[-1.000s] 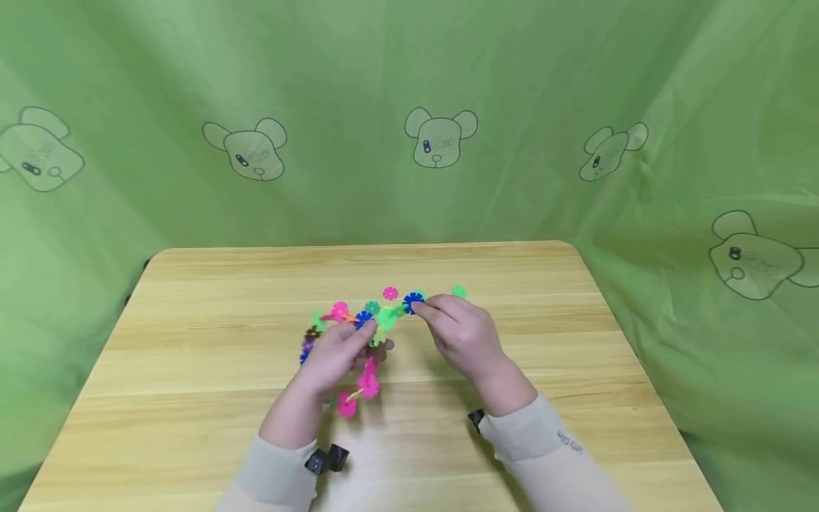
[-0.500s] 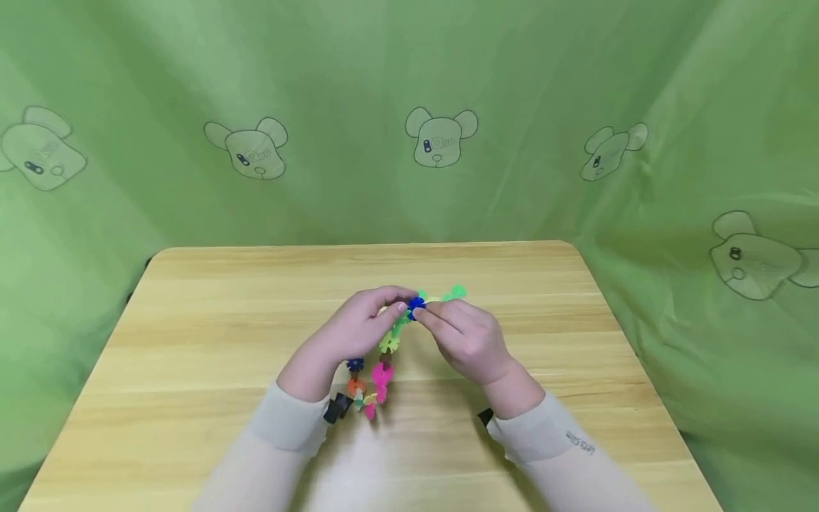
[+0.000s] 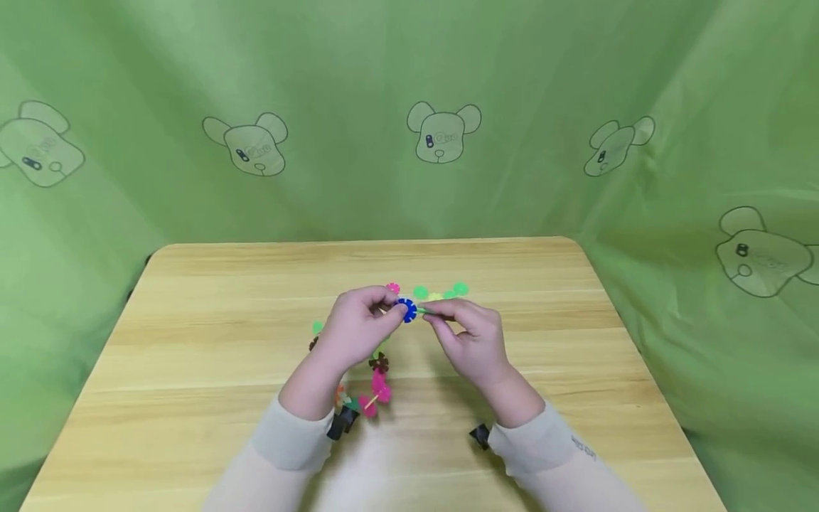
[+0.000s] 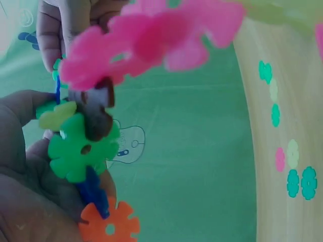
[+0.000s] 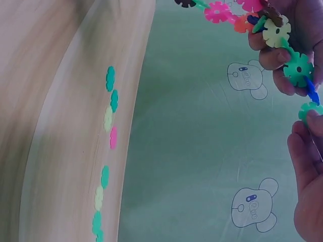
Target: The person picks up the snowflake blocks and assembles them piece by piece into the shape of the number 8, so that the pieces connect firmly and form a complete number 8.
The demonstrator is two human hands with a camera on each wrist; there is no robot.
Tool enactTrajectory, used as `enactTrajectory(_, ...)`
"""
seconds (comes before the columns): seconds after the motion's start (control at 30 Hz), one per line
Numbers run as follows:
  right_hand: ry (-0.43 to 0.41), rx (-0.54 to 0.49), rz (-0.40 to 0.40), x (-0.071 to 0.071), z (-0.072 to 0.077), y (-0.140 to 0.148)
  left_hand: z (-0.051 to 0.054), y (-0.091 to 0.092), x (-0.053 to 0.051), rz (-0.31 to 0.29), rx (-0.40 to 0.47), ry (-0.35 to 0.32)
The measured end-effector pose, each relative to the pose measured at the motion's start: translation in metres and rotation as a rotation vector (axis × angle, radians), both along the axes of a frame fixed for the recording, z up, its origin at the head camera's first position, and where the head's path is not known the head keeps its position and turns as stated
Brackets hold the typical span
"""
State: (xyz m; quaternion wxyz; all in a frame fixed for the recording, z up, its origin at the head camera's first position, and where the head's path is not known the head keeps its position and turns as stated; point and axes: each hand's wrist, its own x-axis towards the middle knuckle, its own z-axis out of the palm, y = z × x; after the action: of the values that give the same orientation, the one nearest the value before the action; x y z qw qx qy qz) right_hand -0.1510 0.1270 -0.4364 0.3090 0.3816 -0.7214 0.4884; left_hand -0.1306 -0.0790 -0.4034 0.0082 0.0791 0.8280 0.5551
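Note:
My left hand (image 3: 358,328) pinches a blue snowflake disc (image 3: 408,311) between thumb and finger. That disc is at the upper end of a chain of interlocked plastic snowflake discs. Below the left hand hang a brown disc (image 3: 379,363) and pink discs (image 3: 381,386); the palm hides part of the chain. The left wrist view shows a green disc (image 4: 75,151) and an orange disc (image 4: 109,225) of the chain close up. My right hand (image 3: 472,340) pinches a green snowflake disc (image 5: 308,111), seen edge-on from the head, against the blue disc's right edge.
Loose discs lie in a row toward the table's far side, among them a pink disc (image 3: 393,288), a pale yellow disc (image 3: 436,296) and a green disc (image 3: 461,289). A green curtain (image 3: 345,192) hangs behind the wooden table (image 3: 544,284).
The left hand has moved right from the chain's middle to the blue disc. My right hand, which pinched the blue disc, now holds a green disc at its edge. The chain has swung along.

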Motion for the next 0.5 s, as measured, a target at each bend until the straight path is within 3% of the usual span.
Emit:
enactTrajectory(0.27, -0.004, -0.033, 0.009, 0.003, 0.002, -0.002, 0.000, 0.003, 0.010, 0.084, 0.018, 0.022)
enactTrajectory(0.5, 0.186, 0.054, -0.029, 0.004, 0.005, -0.005, -0.002, 0.004, 0.019, 0.110, 0.076, 0.019)
